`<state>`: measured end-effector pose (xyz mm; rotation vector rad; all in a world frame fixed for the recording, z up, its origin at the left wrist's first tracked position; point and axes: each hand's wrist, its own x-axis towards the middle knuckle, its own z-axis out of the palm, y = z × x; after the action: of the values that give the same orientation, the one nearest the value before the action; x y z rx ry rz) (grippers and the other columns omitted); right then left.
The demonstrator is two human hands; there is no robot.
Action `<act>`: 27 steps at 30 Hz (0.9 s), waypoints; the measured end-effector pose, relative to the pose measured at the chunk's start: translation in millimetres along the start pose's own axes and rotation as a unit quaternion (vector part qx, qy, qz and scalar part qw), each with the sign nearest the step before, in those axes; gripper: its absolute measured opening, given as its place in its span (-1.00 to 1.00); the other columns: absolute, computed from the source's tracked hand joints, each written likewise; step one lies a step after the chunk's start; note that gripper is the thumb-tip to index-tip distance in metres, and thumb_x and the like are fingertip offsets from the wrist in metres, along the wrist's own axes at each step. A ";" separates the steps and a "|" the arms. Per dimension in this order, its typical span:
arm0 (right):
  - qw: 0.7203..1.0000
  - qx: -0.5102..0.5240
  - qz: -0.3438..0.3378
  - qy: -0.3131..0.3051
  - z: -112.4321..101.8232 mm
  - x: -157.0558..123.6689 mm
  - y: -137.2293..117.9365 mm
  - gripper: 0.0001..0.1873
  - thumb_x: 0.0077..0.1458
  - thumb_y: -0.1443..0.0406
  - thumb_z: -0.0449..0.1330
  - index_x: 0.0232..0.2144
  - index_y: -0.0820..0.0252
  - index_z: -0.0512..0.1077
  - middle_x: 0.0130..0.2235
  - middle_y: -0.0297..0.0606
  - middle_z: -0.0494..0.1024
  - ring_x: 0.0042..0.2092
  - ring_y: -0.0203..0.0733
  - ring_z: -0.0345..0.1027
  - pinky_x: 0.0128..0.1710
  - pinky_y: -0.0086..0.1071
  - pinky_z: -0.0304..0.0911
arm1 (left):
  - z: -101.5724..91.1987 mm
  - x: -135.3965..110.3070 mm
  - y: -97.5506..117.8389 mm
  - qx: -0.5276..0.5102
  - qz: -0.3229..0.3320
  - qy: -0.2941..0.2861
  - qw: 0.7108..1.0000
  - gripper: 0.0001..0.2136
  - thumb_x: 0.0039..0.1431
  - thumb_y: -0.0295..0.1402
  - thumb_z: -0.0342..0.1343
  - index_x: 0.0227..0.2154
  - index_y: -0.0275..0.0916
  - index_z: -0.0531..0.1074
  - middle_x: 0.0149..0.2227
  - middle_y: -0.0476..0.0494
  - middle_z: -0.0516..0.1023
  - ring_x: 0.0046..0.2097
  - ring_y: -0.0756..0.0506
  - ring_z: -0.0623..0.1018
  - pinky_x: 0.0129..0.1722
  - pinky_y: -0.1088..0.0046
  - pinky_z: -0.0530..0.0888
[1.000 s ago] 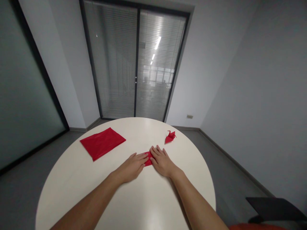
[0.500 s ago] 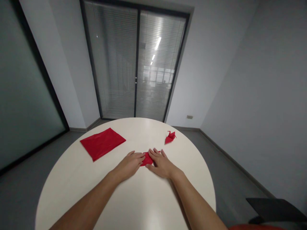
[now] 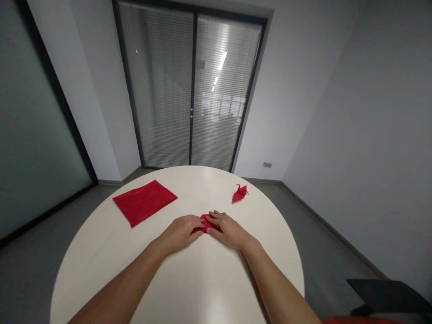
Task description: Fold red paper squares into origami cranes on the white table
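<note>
A small folded piece of red paper (image 3: 204,222) lies on the round white table (image 3: 189,279), mostly hidden between my two hands. My left hand (image 3: 181,232) covers its left side, fingers curled onto the paper. My right hand (image 3: 228,230) rests on its right side, fingertips pinching the paper's edge. A finished red paper crane (image 3: 240,193) stands farther back to the right. A flat stack of red sheets (image 3: 144,201) lies at the back left.
The table's far edge curves just behind the crane and the sheets. Beyond it are glass doors with blinds (image 3: 192,85) and grey floor. A dark object (image 3: 388,294) sits low at the right, off the table.
Both hands went from lying flat on the red paper to curling their fingers onto it. The paper looks more bunched up between them; crane and sheets stayed put.
</note>
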<state>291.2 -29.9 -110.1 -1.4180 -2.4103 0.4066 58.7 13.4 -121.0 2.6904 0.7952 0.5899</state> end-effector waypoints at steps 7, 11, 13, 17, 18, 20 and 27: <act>1.000 0.026 -0.014 0.009 -2.7 0.8 5.1 -0.56 0.37 0.13 0.03 0.19 0.08 0.46 0.25 -0.16 0.44 0.35 0.02 0.19 0.35 -0.07 0.06 | -1.6 0.4 0.2 0.007 -0.028 -0.001 1.000 -0.80 0.36 -0.33 0.05 -0.10 -0.13 0.57 -0.06 -0.10 0.64 -0.02 -0.15 0.57 0.00 0.36 0.44; 0.999 0.027 -0.031 0.019 -2.0 1.0 9.8 -0.64 0.35 0.21 0.05 0.02 0.03 0.59 0.17 -0.21 0.54 0.26 0.00 0.32 0.29 -0.14 0.16 | -3.7 1.4 1.9 0.018 -0.033 -0.008 0.999 -0.79 0.37 -0.35 0.02 -0.19 -0.16 0.58 -0.15 -0.12 0.65 -0.07 -0.15 0.57 -0.05 0.37 0.43; 0.999 0.028 -0.025 0.026 -1.3 0.7 11.7 -0.67 0.32 0.24 0.08 -0.04 0.04 0.62 0.13 -0.19 0.57 0.22 -0.01 0.36 0.22 -0.18 0.22 | -4.4 1.7 2.5 0.024 -0.042 -0.010 0.999 -0.78 0.37 -0.36 0.01 -0.20 -0.16 0.58 -0.16 -0.13 0.65 -0.08 -0.16 0.57 -0.05 0.36 0.42; 0.999 0.025 0.002 0.044 -0.4 0.4 12.7 -0.73 0.28 0.30 0.12 -0.15 0.10 0.63 -0.03 -0.17 0.65 0.10 -0.03 0.45 0.08 -0.25 0.28 | -5.0 1.1 1.9 0.028 -0.058 -0.007 0.998 -0.80 0.30 -0.43 0.01 -0.26 -0.17 0.56 -0.17 -0.12 0.64 -0.11 -0.15 0.58 -0.09 0.38 0.42; 0.998 0.023 0.010 0.051 -0.1 0.6 12.6 -0.75 0.27 0.30 0.13 -0.18 0.12 0.63 -0.06 -0.16 0.66 0.05 -0.04 0.47 0.05 -0.27 0.28 | -5.0 0.7 1.5 0.025 -0.060 -0.006 0.998 -0.81 0.28 -0.45 0.02 -0.28 -0.16 0.55 -0.17 -0.11 0.64 -0.11 -0.14 0.57 -0.11 0.39 0.41; 0.997 0.019 0.020 0.065 0.5 1.0 12.6 -0.79 0.25 0.30 0.16 -0.22 0.14 0.62 -0.11 -0.17 0.66 -0.04 -0.06 0.48 -0.03 -0.30 0.29 | -4.9 -0.2 0.6 0.019 -0.064 -0.006 0.998 -0.82 0.24 -0.47 0.02 -0.30 -0.16 0.54 -0.16 -0.10 0.63 -0.11 -0.14 0.57 -0.12 0.40 0.41; 0.995 0.032 0.027 0.087 3.1 3.0 12.5 -0.83 0.24 0.32 0.16 -0.32 0.18 0.56 -0.23 -0.21 0.61 -0.17 -0.13 0.41 -0.14 -0.32 0.26 | -5.3 -1.9 -0.1 0.005 -0.069 0.002 0.998 -0.87 0.23 -0.44 0.06 -0.29 -0.16 0.51 -0.14 -0.09 0.61 -0.09 -0.13 0.54 -0.09 0.39 0.41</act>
<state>298.5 -21.7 -117.5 -1.4319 -2.2056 0.3540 54.8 13.2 -116.9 2.6167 0.9792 0.5595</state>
